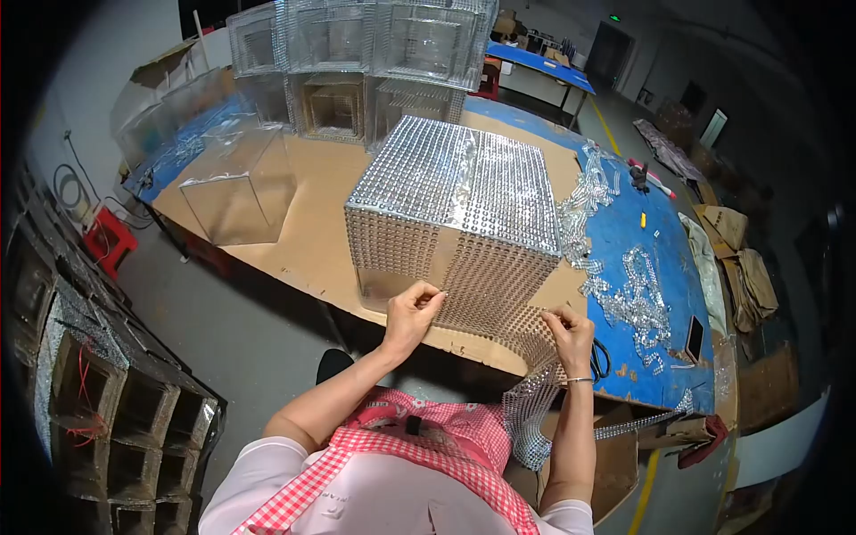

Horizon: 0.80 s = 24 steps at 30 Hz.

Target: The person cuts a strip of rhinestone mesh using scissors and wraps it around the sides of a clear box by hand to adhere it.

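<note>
A box covered in silver rhinestone mesh (455,174) stands on the cardboard-covered table in front of me. Its front face carries mesh too, with a bare clear patch at the lower left. My left hand (413,316) pinches at the edge of the front mesh, close to the box's lower front. At the box's lower right, my right hand (571,337) has thumb and fingers closed on a loose rhinestone mesh strip (526,339). That strip runs from the front face and hangs over the table edge toward my lap.
Clear boxes (419,45) with rhinestone edges are stacked at the back. A plain clear box (236,183) sits to the left. Loose rhinestone strips (637,299), a phone (694,339) and a yellow tool (644,219) lie on the blue surface at right. Dark compartmented frames (116,428) stand at lower left.
</note>
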Tool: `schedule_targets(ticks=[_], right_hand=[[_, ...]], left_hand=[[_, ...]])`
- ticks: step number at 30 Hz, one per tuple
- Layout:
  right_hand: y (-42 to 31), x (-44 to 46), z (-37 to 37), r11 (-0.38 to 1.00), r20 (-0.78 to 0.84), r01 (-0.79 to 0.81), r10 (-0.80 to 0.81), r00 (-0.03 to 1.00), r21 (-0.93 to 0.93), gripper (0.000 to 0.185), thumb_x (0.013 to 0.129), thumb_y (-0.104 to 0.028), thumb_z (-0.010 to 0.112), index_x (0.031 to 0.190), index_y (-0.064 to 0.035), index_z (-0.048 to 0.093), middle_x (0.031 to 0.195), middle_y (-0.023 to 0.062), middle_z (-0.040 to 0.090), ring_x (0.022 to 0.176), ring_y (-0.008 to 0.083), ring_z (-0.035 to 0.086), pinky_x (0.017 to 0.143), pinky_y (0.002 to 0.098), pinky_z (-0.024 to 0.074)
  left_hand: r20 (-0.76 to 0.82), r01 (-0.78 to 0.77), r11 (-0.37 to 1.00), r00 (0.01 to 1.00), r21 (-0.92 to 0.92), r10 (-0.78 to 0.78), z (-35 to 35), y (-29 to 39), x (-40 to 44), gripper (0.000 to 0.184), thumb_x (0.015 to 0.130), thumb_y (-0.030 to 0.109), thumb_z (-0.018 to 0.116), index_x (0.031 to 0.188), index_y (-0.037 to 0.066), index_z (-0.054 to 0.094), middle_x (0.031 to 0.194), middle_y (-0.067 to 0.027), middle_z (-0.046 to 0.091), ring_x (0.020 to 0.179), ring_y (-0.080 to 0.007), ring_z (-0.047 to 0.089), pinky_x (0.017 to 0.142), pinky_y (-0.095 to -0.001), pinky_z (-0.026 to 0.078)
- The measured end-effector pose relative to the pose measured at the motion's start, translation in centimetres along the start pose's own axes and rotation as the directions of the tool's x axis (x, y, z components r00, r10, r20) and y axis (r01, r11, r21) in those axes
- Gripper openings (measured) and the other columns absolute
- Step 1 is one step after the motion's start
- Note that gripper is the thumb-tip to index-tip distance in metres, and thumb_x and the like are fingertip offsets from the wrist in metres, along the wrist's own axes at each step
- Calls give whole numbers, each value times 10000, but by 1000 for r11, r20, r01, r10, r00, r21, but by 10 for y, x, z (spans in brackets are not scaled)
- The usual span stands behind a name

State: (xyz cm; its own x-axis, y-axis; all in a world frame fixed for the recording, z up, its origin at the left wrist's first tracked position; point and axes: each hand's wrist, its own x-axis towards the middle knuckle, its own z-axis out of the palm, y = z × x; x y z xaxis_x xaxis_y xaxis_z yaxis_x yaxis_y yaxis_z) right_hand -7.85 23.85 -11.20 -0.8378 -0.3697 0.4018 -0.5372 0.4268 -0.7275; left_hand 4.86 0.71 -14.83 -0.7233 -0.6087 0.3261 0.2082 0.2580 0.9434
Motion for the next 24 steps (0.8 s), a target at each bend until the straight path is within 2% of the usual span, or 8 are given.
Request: schedule_targets(ticks=[11,14,24], right_hand=[[0,0,0,1000,9,4,-4,1000,-2,167,752,-161,669,742,5,655,535,60,568,491,76,520,463,230,383],[-4,0,-2,1000,10,5,-5,1000,-16,168,752,-162,669,747,6,658,545,58,578,501,76,532,469,228,391],[2,1,0,999,-15,13,-14,1000,-31,171,742,-190,675,747,-19,671,570,82,602,498,116,564,469,242,404]], left_hand=[[15,49,999,999,-1,-49,-1,-1,4,115,807,88,632,745,-1,596,630,47,532,578,-9,441,512,-188,360],[-6,50,999,999,3,-50,0,-3,5,124,781,100,641,753,-16,605,595,4,555,571,-27,472,520,-213,388],[-68,11,997,998,83,-6,5,2,4,131,782,101,636,757,-18,586,590,-48,566,552,-61,495,522,-237,410]])
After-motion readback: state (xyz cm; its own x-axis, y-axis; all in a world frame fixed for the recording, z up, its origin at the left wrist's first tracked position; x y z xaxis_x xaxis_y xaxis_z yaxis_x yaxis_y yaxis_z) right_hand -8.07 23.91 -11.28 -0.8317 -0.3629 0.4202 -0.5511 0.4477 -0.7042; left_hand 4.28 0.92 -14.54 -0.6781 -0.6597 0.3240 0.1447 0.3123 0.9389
